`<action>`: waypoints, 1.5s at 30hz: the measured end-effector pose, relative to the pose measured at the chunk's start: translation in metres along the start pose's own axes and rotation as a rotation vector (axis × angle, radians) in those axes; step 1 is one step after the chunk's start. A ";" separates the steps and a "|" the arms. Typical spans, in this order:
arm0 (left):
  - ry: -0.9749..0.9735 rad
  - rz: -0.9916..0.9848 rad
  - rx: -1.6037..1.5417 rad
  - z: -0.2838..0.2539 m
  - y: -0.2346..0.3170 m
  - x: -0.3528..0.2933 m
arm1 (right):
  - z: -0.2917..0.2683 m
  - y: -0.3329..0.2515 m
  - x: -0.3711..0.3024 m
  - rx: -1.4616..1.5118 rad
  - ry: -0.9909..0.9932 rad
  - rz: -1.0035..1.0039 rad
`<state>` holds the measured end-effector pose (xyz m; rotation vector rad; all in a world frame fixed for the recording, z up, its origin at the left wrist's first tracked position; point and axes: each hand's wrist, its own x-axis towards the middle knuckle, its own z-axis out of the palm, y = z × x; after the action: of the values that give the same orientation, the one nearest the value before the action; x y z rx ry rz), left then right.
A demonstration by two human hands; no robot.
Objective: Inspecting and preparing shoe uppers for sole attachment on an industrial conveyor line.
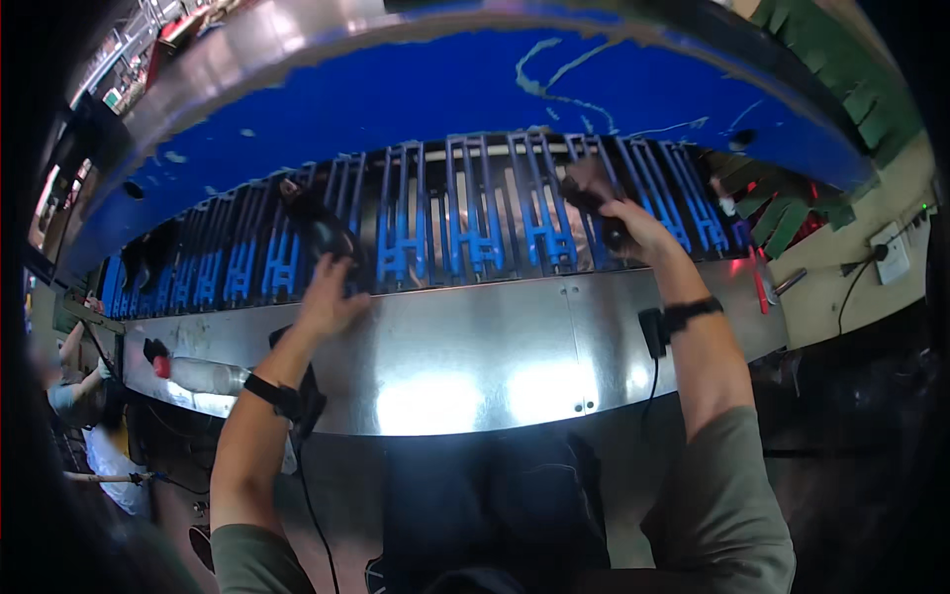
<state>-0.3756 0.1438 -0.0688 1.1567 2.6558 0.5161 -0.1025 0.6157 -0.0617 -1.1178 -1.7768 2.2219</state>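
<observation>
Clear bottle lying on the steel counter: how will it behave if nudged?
The bottle would probably roll: its rounded body lies sideways on the smooth counter. Its narrower red end may make it swing rather than track straight. Weight is uncertain; the fill level isn't clear.

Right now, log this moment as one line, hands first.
left hand: open, at black shoe-like item | right hand: gripping dark item | blue slatted rack: along steel ledge | clear bottle: lying on ledge
</observation>
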 end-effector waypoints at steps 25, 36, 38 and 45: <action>0.427 0.824 -0.002 -0.183 0.497 0.078 | 0.003 0.171 -0.218 -0.756 0.711 -1.053; 0.526 0.575 -0.110 -0.165 0.507 0.091 | 0.003 0.183 -0.211 -0.741 0.744 -1.055; 0.545 0.632 -0.221 -0.177 0.470 0.033 | 0.009 0.177 -0.212 -0.722 0.758 -1.052; 0.539 0.875 -0.125 -0.118 0.314 -0.307 | 0.000 0.189 -0.208 -0.798 0.759 -1.018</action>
<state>0.0035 0.0887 0.1758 2.3939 2.2761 1.2524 0.1180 0.4534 -0.1266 -0.6592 -2.0977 0.4361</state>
